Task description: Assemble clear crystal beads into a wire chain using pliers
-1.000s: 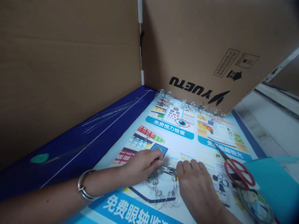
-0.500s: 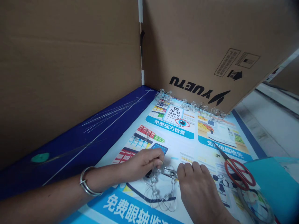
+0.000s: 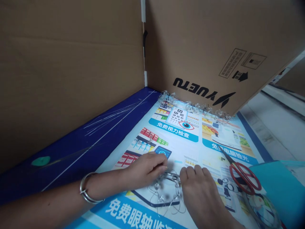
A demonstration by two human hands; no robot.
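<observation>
Beaded strand (image 3: 162,199): clear beads and thin looping line, in the lower middle of the frame, over the printed sheet (image 3: 164,149).
Left hand (image 3: 152,170): closed, thumb and forefinger pinched on the strand's upper end; the exact bit gripped is hidden.
Right hand (image 3: 199,187): wrapped around the handles of metal pliers (image 3: 172,176), whose nose points left toward the pinch.
Line and beads: probably very light and springy, beads slick, loops apt to snag; best held by line just beside a bead, squeezed gently, since hard metal might crack a bead or nick the line.
Red-handled scissors (image 3: 246,178): lower right of the frame, apart from the right hand.
</observation>
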